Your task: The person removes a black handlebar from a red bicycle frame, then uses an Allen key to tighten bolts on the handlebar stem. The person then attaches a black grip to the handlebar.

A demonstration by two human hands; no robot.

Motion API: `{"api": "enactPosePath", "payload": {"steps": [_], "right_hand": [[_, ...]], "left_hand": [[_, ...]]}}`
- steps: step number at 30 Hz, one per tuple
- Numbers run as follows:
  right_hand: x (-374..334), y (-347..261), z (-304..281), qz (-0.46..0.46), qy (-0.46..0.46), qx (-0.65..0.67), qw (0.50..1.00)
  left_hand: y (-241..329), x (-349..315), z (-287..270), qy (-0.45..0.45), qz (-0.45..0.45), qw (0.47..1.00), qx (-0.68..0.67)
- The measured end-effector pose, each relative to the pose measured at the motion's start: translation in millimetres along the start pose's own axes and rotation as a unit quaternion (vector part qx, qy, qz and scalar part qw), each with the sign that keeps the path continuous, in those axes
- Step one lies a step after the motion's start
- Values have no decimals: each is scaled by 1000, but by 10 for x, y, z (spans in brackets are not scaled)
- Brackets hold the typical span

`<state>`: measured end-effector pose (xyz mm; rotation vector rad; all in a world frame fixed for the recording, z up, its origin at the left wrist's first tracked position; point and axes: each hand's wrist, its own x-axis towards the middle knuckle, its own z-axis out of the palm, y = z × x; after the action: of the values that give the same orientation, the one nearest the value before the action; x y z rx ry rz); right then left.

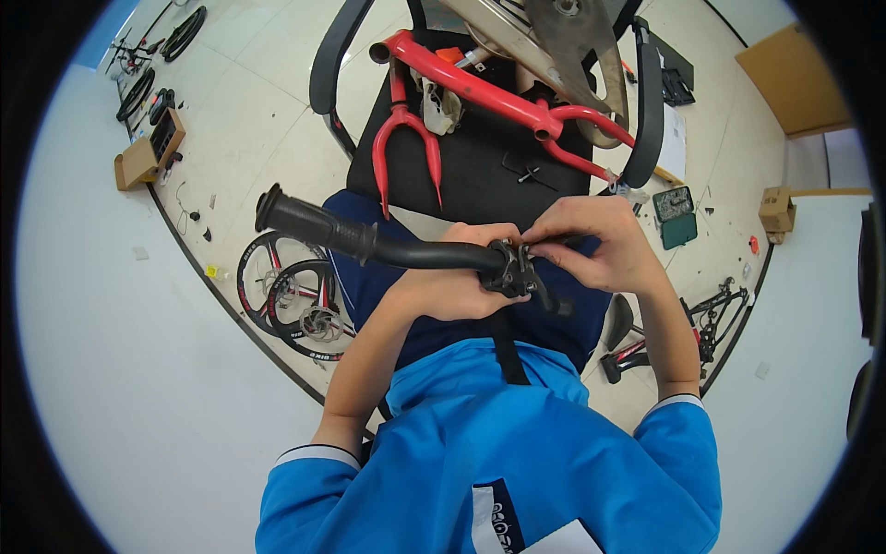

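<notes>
Above my lap lies a black bicycle handlebar (425, 254), its rubber grip (314, 226) pointing to the far left. My left hand (448, 294) is closed around the bar from below, close to a black clamp with a lever (509, 268). The fingertips of my right hand (595, 242) are pinched together at the right side of that clamp. Whatever they hold there is too small or too hidden to name. Just beyond my hands, a red fork (401, 125) and a red bicycle frame (475, 90) rest on a black chair (480, 194).
A small black tool (528, 174) lies on the seat. Left on the floor are bicycle wheels (305, 300) and an opened cardboard box (152, 157). To the right are a green case (676, 217), bicycle parts (711, 323) and a small carton (777, 209). Chair armrests (651, 111) flank the frame.
</notes>
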<state>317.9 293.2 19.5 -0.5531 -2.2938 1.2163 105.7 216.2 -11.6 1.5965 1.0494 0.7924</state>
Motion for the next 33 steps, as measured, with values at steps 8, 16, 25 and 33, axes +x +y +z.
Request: {"api": "enactPosePath", "payload": {"steps": [8, 16, 25, 33], "right_hand": [[-99, -60, 174, 142, 109, 190, 965], [69, -93, 331, 80, 261, 370, 888], [217, -331, 276, 63, 335, 211, 916], [205, -221, 444, 38, 296, 197, 934]], "left_hand": [[-98, -53, -9, 123, -22, 992, -7], [-104, -22, -10, 293, -4, 955, 49], [-177, 14, 71, 320, 15, 940, 118], [-154, 31, 103, 319, 30, 938, 133]]}}
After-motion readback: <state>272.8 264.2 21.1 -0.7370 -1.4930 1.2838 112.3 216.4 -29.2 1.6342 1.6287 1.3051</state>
